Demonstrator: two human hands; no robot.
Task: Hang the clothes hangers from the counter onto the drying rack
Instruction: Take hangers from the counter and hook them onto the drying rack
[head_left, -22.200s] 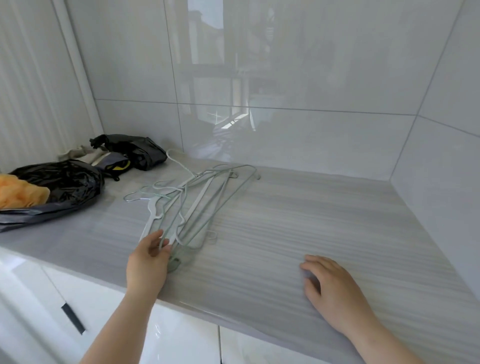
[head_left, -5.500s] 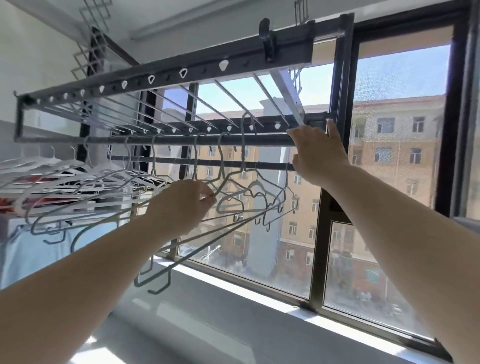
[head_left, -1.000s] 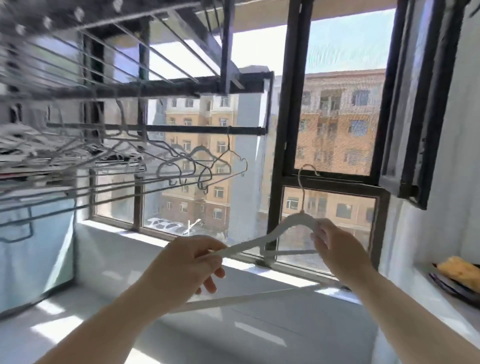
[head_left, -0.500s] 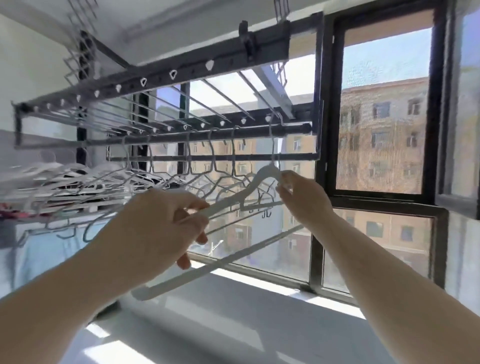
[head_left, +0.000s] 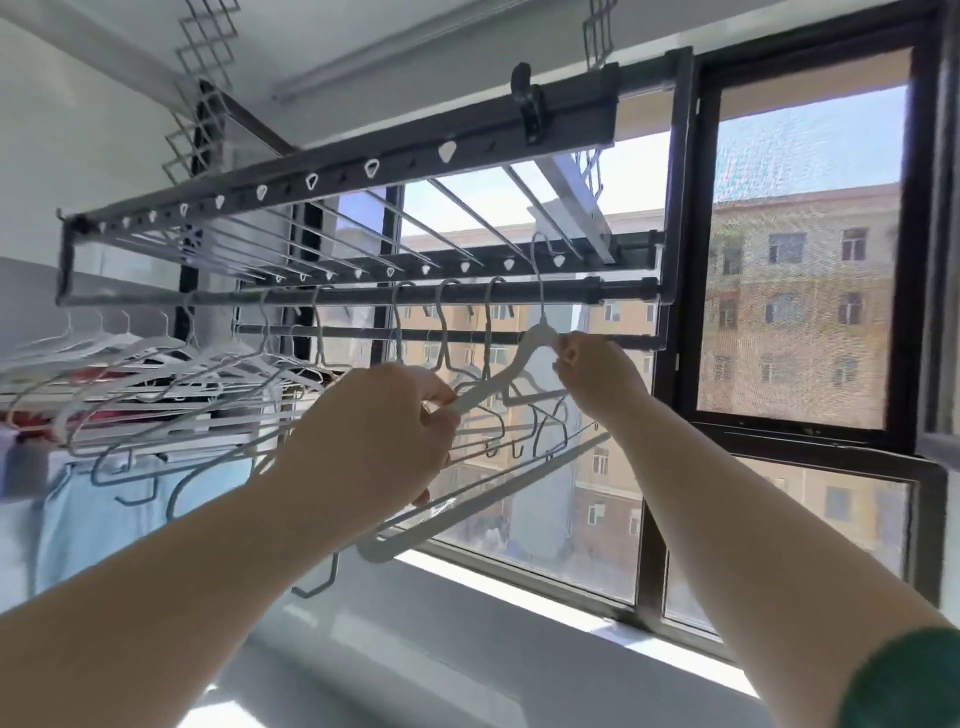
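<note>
The room was a bright balcony, with a pale windowsill (head_left: 519, 590) at 5 o'clock, a dark-framed window (head_left: 680, 322) at 3 o'clock and one ceiling-hung drying rack (head_left: 415, 165) from 10 to 12 o'clock. Two hands met at centre, both grasping one white hanger (head_left: 511, 364). The left hand (head_left: 384, 431) pinched its shoulder and the right hand (head_left: 597, 379) its neck. Its hook rose past the rod (head_left: 571, 295), right of at least six hung hangers (head_left: 444, 322); those farther along were blurred.

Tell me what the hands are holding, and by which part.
One white hanger, in both hands: the left hand grips its sloping shoulder, the right hand pinches it at the neck below the hook.
</note>
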